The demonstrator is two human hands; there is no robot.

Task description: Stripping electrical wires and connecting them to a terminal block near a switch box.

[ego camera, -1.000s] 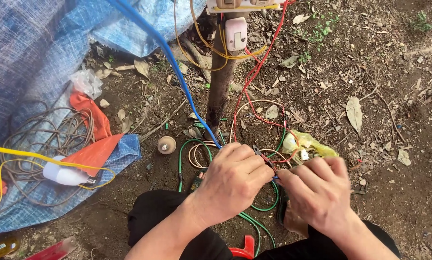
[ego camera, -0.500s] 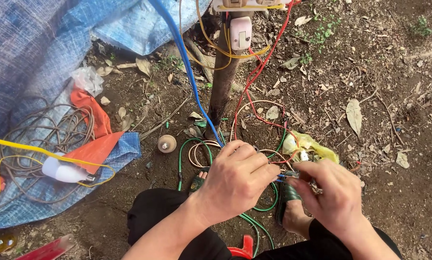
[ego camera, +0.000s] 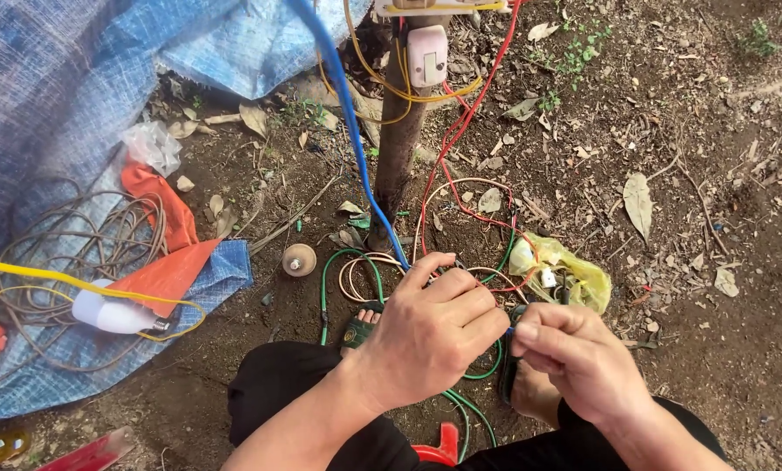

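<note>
My left hand (ego camera: 434,331) and my right hand (ego camera: 578,362) meet low in the middle of the view, fingertips almost touching. Both pinch the end of a blue wire (ego camera: 356,148) that runs up past a wooden post (ego camera: 399,157). The wire's tip is mostly hidden by my fingers. Under my hands lie loops of green wire (ego camera: 334,262), tan wire and red wire (ego camera: 461,139) on bare soil. My knees in black trousers (ego camera: 286,384) and sandalled feet sit just below.
A white switch box (ego camera: 427,54) is fixed on the post. A blue tarp (ego camera: 77,131) at left carries a coil of brown cable (ego camera: 68,244), orange cloth (ego camera: 160,209), a white bulb (ego camera: 107,314) and yellow wire. A yellow plastic bag (ego camera: 574,275) lies right; a red tool (ego camera: 434,449) below.
My right hand has slid left and closed its fingers near my left hand on the blue wire end. The view has shifted slightly.
</note>
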